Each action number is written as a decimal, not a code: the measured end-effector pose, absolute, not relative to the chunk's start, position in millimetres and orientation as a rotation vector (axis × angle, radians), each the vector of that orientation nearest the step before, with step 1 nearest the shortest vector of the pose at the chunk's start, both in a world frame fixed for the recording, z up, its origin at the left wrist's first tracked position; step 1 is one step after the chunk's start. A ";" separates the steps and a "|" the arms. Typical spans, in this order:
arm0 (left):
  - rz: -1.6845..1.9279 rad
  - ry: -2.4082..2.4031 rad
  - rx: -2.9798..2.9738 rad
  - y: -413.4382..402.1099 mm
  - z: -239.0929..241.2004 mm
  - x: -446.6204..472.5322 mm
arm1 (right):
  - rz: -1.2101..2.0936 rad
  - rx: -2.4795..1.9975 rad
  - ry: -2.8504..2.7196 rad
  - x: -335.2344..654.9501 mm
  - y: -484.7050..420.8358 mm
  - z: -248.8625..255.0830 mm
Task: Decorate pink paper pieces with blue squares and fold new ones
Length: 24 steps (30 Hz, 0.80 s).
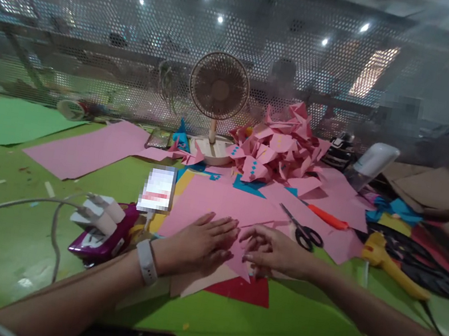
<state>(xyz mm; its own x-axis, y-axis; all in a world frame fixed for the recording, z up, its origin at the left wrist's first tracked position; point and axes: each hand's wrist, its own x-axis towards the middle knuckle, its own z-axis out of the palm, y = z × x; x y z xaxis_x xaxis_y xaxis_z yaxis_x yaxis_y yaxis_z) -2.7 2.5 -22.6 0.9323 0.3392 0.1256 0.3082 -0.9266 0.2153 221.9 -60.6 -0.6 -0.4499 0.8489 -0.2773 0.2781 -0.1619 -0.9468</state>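
Note:
My left hand (203,243) lies flat on a sheet of pink paper (201,199), its fingers stretched out and pointing right. A white band circles that wrist. Just to the right, my right hand (273,251) rests over the same sheet's edge, with fingers loosely bent and apart and no object visible in them. Red paper (244,291) and pale peach paper (196,283) stick out from beneath the pink sheet on the near side. Black-handled scissors (302,233) lie beyond my right hand, close to an orange-handled cutter (329,217).
A heap of folded pink paper pieces (283,143) stands at the back beside a small fan (220,89). On the left are a phone (157,189), a purple power strip (101,239) with chargers and a loose cable. A yellow glue gun (396,268) lies right.

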 end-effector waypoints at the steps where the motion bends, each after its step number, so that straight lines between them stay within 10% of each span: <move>1: 0.247 0.500 2.893 2.6 -23.6 -2.6 | 1.631 -1.250 -1.657 221.0 -61.6 -1.0; 18: 0.163 0.517 2.889 1.1 -15.4 -0.2 | 1.650 -1.816 -1.809 223.0 -58.6 2.7; 24: 0.163 0.529 2.890 1.2 -16.5 -0.7 | 0.936 -1.551 -1.982 211.3 -68.3 -0.1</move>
<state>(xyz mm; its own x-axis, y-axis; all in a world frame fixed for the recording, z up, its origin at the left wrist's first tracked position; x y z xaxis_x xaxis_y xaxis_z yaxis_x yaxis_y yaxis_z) -0.7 1.2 -16.5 0.9298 0.3608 0.0722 0.3389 -0.9161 0.2141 211.3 -68.3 -0.1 -0.2643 0.9628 -0.0566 0.6556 0.1363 -0.7427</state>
